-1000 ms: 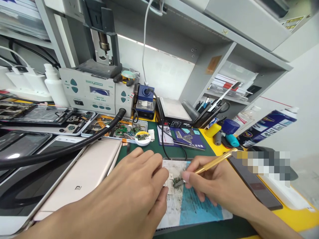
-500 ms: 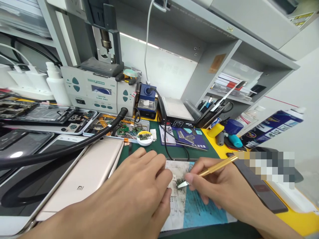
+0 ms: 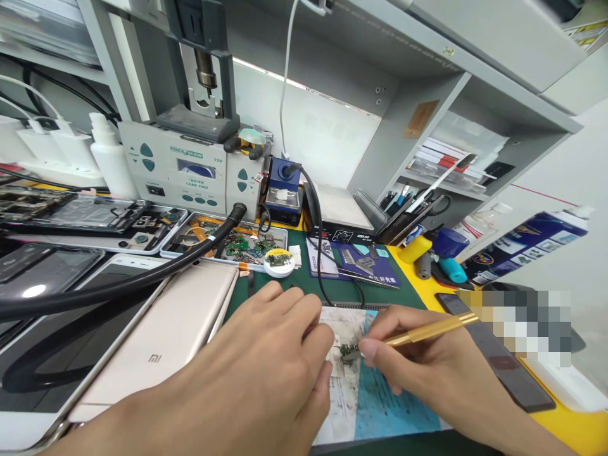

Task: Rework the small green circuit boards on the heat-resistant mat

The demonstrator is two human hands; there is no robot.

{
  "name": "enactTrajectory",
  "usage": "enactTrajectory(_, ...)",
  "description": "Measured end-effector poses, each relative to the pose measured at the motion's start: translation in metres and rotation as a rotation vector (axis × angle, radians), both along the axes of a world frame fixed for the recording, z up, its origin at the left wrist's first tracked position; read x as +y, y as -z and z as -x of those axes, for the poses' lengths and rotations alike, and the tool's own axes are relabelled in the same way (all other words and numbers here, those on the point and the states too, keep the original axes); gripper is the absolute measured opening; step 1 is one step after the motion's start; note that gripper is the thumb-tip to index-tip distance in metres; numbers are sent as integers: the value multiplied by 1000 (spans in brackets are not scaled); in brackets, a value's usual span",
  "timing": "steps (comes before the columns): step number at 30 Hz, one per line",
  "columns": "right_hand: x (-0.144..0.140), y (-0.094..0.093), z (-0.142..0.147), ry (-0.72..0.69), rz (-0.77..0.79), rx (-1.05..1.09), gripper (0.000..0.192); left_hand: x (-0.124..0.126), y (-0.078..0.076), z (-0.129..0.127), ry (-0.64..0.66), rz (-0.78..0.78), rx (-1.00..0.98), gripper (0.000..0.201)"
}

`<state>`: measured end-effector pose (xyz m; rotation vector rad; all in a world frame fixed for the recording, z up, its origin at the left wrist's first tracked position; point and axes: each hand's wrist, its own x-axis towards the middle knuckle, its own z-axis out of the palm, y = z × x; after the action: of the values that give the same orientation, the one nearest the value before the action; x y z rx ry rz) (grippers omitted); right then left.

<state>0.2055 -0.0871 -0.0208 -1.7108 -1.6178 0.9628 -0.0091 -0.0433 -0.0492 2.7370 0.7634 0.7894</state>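
Writing we can read: the grey soldering station (image 3: pixel 190 174) in the upper left of the frame carries "QUICK" and "LEAD FREE" under its display; the gold phone (image 3: pixel 161 345) lying back-up at lower left bears the "mi" logo. Print on the blue card (image 3: pixel 365 263) at centre is too small for us to read.

Small circuit board (image 3: pixel 346 351): we see a tiny green and dark piece with metal parts, lying on a worn white and blue sheet (image 3: pixel 380 399) at lower centre, between our two hands.

Left hand (image 3: pixel 266 361): it lies palm down at lower centre, fingers together and curled, fingertips pressing the sheet just beside the board; it grips nothing that we can see.

Right hand (image 3: pixel 418 361): thumb and forefinger are clamped on a gold-handled tool (image 3: pixel 427 330), its tip touching the board, its handle slanting up toward the right.

Around it: a black hose (image 3: pixel 142 282) crosses the left of the frame above the phone; a tray of parts (image 3: pixel 228 244) and a round white tin (image 3: pixel 278 261) sit above our left hand; a blue spray can (image 3: pixel 527 244) lies at right.
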Motion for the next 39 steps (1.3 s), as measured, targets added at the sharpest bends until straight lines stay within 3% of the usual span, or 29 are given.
enactTrajectory(13, 0, -8, 5, 66, 55, 10, 23, -1, 1, 1, -12, 33, 9, 17)
enactTrajectory(39, 4, -10, -4, 20, 130, 152, 20, -1, -2, 0, -11, 26, -3, 17)
